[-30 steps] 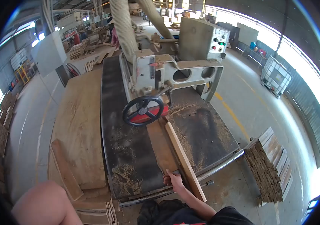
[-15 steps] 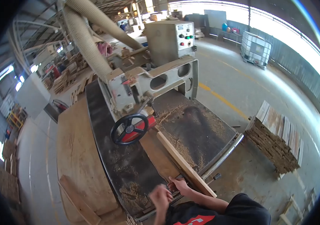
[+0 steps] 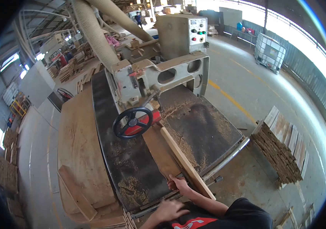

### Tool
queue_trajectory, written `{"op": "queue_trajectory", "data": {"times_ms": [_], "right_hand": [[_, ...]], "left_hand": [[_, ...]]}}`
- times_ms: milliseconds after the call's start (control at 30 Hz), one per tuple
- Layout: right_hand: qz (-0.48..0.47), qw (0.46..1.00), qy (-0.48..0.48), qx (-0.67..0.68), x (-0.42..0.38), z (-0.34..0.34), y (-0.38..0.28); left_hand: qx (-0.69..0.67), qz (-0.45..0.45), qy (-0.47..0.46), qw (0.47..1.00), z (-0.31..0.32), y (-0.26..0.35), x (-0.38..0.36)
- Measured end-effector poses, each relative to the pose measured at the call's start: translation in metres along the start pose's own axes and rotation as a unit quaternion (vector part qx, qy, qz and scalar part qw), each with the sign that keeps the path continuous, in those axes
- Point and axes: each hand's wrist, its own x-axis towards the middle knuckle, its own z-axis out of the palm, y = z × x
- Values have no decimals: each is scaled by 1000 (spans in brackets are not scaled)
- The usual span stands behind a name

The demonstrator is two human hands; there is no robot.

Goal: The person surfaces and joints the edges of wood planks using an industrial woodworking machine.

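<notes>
A brown wooden board (image 3: 161, 152) lies flat on the dark table of a saw-like woodworking machine, along a pale wooden guide strip (image 3: 187, 162). My right hand (image 3: 179, 184) is at the board's near end, fingers curled, with the thumb on top. Close to my body, off the board, is my left hand (image 3: 170, 210); its fingers are loosely stretched and hold nothing, slightly blurred. Beyond the board stands a black handwheel (image 3: 132, 122) with red behind it. The far end of the board disappears under the machine head (image 3: 132, 86).
Sawdust (image 3: 132, 191) covers parts of the table. A plywood sheet (image 3: 79, 141) with a loose plank (image 3: 77, 192) is to the left. A stack of boards (image 3: 281, 145) sits on the right floor. Behind rises a control box (image 3: 182, 32) with ribbed hoses (image 3: 94, 38).
My left hand has dropped away from beside the right hand toward my body, and its fingers have loosened. The right hand stays at the board's end. The view has shifted slightly.
</notes>
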Motion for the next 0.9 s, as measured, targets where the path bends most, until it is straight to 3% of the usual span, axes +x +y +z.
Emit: {"op": "queue_trajectory", "data": {"times_ms": [33,100,200,300,433,567,700,900], "right_hand": [[-22,999,11,21,6,-1,2],[-61,995,34,67,13,1,14],[-32,999,-1,17,13,-8,12],[-24,999,-12,31,17,-8,9],[-51,997,19,47,16,-4,13],[-41,998,34,15,9,3,6],[-41,999,35,-12,6,5,8],[-38,998,41,-9,1,5,4]], "left_hand": [[309,-77,137,938,-9,2,-2],[137,45,341,929,-34,-24,7],[-15,31,466,884,-29,-42,22],[92,-47,478,873,-6,-54,40],[91,-222,426,872,7,-59,41],[44,-136,404,903,12,-97,23],[61,-170,404,897,18,-102,28],[76,-111,423,896,30,-113,40]]}}
